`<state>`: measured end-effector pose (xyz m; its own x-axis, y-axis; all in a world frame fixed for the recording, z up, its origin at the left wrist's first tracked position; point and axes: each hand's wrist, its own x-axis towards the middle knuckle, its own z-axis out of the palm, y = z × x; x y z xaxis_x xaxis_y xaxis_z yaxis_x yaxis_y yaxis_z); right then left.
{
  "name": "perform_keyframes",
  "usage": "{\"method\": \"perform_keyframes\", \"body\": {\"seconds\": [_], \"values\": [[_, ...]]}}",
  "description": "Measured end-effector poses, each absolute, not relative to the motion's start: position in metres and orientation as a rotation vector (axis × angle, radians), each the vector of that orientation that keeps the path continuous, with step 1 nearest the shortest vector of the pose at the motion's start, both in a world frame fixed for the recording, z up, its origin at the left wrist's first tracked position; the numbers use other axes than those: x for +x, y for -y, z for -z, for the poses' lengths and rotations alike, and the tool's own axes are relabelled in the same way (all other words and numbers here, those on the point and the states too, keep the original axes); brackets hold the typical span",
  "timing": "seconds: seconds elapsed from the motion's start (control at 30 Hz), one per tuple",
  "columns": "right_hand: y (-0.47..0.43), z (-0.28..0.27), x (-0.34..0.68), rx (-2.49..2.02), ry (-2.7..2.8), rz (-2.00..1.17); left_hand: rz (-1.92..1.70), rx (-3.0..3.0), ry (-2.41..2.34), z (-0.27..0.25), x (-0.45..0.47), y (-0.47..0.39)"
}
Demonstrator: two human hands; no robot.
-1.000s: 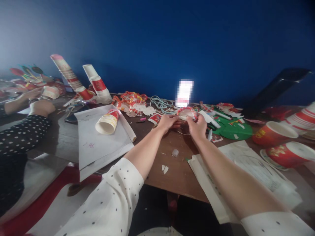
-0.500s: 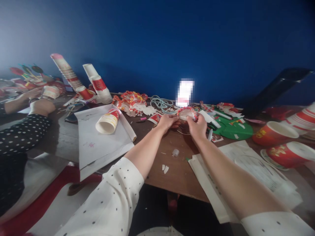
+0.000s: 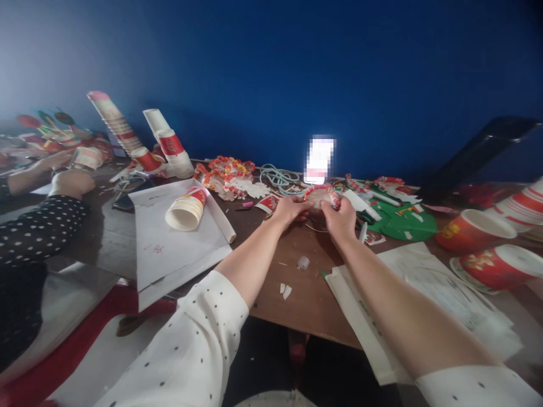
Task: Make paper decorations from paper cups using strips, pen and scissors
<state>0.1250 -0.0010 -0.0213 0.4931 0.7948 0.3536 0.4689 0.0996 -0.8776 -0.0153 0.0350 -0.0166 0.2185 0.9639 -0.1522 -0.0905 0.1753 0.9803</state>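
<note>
Above the brown table (image 3: pixel 271 308), both of my hands grip a round, whitish paper piece (image 3: pixel 318 197) with a bumpy red-and-white rim, which looks made from a cut paper cup. My left hand (image 3: pixel 291 211) is closed on its left side. On the right side, my right hand (image 3: pixel 340 217) pinches it with the thumb in front. Some fingers are hidden behind the piece. Just left of my left hand lies a red printed paper scrap (image 3: pixel 268 203). A bright, pixelated rectangle (image 3: pixel 320 160) stands behind the piece.
Similar rimmed pieces (image 3: pixel 229 172) are heaped at the back. White paper (image 3: pixel 169 265) with stacked cups (image 3: pixel 185 210) lies left, and a green disc (image 3: pixel 403 221) right. Red cups (image 3: pixel 475 229) and papers (image 3: pixel 445 282) sit further right. A co-worker's hand (image 3: pixel 74 183) holds a cup at far left.
The round piece has tilted slightly in my fingers, and its pale face shows a little differently. Both hands stay in nearly the same place.
</note>
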Motion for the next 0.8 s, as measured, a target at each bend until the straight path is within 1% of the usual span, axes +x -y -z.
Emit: {"method": "perform_keyframes", "body": {"seconds": [0.43,0.8], "values": [[-0.001,0.0284,0.1233,-1.485,1.161,-0.437,-0.985,1.182,-1.085,0.0148,-0.016,-0.032],[0.0056,0.0196,0.1181,-1.489,1.119,-0.487,-0.975,1.211,-1.083,0.0188,-0.0155,-0.0339]]}}
